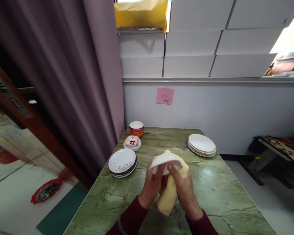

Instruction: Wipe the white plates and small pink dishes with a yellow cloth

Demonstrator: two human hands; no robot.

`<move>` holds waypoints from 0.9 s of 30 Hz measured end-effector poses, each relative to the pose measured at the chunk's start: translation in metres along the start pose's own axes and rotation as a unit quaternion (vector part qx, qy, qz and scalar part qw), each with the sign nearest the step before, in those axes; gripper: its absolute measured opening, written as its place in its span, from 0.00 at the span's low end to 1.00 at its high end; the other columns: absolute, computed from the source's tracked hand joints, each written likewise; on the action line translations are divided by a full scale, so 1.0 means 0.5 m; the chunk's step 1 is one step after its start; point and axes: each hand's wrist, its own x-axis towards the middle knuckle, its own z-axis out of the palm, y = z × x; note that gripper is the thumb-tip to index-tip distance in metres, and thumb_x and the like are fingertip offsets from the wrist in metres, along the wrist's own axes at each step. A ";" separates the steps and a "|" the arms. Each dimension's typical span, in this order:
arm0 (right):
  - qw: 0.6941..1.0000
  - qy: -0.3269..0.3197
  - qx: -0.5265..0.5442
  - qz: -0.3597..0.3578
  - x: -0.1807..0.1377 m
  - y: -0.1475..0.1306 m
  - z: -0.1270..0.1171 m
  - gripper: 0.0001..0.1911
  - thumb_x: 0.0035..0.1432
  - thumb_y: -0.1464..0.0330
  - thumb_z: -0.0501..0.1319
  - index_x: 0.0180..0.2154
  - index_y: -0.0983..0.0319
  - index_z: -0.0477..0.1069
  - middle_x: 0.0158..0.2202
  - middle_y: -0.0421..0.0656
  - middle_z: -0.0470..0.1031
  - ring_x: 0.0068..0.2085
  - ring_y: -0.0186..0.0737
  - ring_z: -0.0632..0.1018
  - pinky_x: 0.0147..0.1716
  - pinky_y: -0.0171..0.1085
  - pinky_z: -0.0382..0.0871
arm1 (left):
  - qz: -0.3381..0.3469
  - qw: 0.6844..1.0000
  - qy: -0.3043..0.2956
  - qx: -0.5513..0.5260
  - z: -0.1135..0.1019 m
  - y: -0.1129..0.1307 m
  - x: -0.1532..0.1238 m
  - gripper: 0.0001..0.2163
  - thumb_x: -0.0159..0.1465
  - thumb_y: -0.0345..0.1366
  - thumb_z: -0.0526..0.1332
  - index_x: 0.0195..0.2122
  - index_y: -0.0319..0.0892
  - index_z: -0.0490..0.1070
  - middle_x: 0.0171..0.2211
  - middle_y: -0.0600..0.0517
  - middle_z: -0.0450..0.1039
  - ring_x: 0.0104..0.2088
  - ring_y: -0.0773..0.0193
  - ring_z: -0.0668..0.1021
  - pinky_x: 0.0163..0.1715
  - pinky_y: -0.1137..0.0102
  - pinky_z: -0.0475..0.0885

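A small white dish [165,159] is tilted up on its side above the middle of the table. My left hand [150,186] is closed on the dish's left edge, thumb over the rim. From the right, my right hand [186,192] grips a pale yellow cloth [168,199] bunched around the dish, and its thumb presses on the dish's near side. The cloth hangs down between both hands and also shows behind the dish. Some of my fingers are hidden behind the dish and cloth.
On the green table [210,202], white plates [122,161], a pink-patterned square dish [131,140] on more dishes, and stacked bowls [136,128] stand at left. Another plate stack [202,143] sits at back right. A curtain [95,65] hangs along the left; a wall [198,107] stands behind.
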 end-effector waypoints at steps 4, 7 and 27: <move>0.994 0.039 0.063 0.079 0.012 0.019 -0.006 0.26 0.44 0.51 0.72 0.39 0.64 0.77 0.30 0.45 0.82 0.29 0.45 0.80 0.27 0.38 0.73 | 0.018 0.994 -0.039 0.098 0.000 -0.003 0.008 0.13 0.64 0.46 0.60 0.43 0.43 0.71 0.38 0.50 0.78 0.38 0.60 0.79 0.37 0.67 0.73; 0.977 0.083 0.130 0.147 0.032 0.036 -0.015 0.30 0.41 0.50 0.72 0.40 0.64 0.75 0.27 0.44 0.81 0.26 0.46 0.79 0.26 0.39 0.73 | 0.041 0.970 -0.045 0.234 -0.008 -0.008 0.009 0.15 0.61 0.45 0.63 0.44 0.43 0.66 0.30 0.53 0.76 0.30 0.62 0.77 0.29 0.69 0.70; 0.985 0.049 -0.084 0.141 0.039 0.126 -0.026 0.25 0.42 0.53 0.69 0.36 0.66 0.78 0.27 0.45 0.81 0.28 0.46 0.78 0.25 0.37 0.70 | 0.218 0.702 -0.131 0.665 -0.080 0.062 0.008 0.06 0.69 0.33 0.51 0.39 0.44 0.67 0.33 0.49 0.77 0.32 0.57 0.80 0.25 0.68 0.65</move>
